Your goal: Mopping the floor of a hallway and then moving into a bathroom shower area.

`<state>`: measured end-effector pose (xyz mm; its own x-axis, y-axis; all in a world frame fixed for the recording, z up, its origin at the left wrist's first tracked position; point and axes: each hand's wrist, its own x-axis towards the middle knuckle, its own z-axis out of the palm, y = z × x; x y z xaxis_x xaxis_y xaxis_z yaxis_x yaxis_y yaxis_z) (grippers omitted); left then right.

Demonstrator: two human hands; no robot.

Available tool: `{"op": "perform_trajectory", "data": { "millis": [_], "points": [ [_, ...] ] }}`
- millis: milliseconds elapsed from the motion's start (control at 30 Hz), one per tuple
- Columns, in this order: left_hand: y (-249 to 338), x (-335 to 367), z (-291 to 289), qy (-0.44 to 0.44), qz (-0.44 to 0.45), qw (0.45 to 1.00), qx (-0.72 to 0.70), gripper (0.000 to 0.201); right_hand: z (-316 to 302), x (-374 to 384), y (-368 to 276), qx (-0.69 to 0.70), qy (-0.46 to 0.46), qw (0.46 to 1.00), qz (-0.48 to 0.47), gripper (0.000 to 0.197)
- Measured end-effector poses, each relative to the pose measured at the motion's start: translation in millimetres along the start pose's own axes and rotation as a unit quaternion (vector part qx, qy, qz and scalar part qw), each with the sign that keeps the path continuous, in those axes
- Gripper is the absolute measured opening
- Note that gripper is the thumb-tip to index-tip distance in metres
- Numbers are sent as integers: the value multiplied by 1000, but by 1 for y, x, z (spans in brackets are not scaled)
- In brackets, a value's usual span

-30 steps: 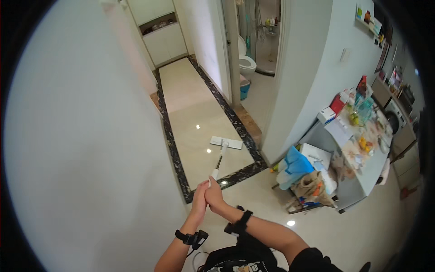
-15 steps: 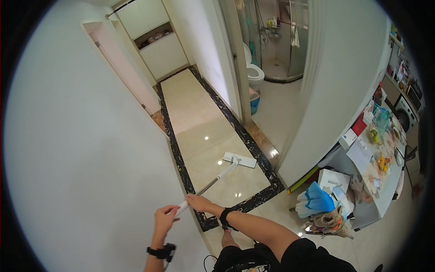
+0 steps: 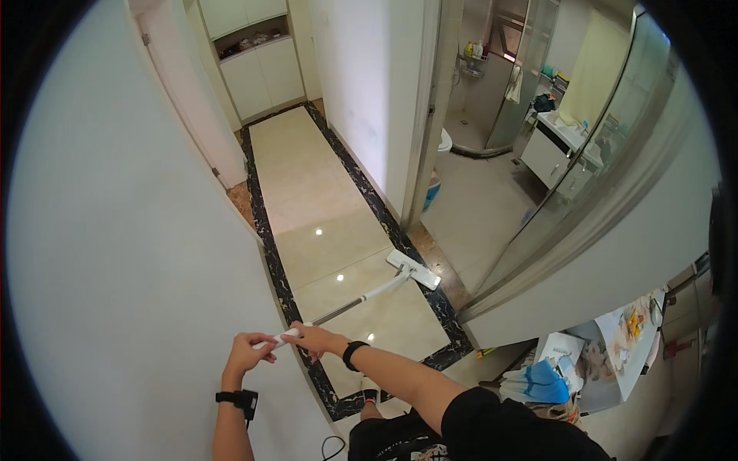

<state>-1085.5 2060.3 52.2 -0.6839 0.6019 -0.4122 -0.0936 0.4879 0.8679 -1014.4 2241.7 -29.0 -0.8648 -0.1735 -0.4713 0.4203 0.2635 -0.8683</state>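
Indoor light, fairly bright & even. 3 small round glare spots on glossy cream floor (image 3: pixel 307 177), approx. mid-panel to nr its near edge, prob. reflected from above. Hall wall (image 3: pixel 377 115) by floor's R edge has pale lavender sheen; L wall (image 3: pixel 131 246) greyish w/ soft shading. Mop (image 3: pixel 423 275) fairly sharp. Fisheye: corners black, R door jamb (image 3: pixel 576 230) bowed, table (image 3: pixel 611 392) detail soft.

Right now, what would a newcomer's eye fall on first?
Probably the long white-and-grey flat mop, slanting mid-picture, the left hand and right hand gripping its handle. Next, the glossy cream floor with its black marbled border, running up to the white cabinets. Then a bright blue-and-white bundle beside the floral-topped table, lower right.
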Motion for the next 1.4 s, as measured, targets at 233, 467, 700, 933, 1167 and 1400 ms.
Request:
{"op": "perform_trajectory", "data": {
  "millis": [233,467,700,933,1167,1400],
  "points": [
    [52,137,-7,-47,33,996,69,11,-95,58,3,-12,113,992,-50,61],
    [117,189,44,-60,22,998,25,13,-166,81,58,-78,279,937,-196,31],
    [103,230,125,-58,-7,998,-24,15,-245,39,106,-30,168,976,-136,25],
    [143,335,331,-187,5,982,14,17,-413,-27,258,-43,269,961,-53,24],
    [294,433,488,-259,89,949,158,16,-592,-108,282,-47,449,876,170,43],
    [363,580,579,-215,252,901,279,17,-731,-105,302,32,509,834,209,71]
  ]
}}
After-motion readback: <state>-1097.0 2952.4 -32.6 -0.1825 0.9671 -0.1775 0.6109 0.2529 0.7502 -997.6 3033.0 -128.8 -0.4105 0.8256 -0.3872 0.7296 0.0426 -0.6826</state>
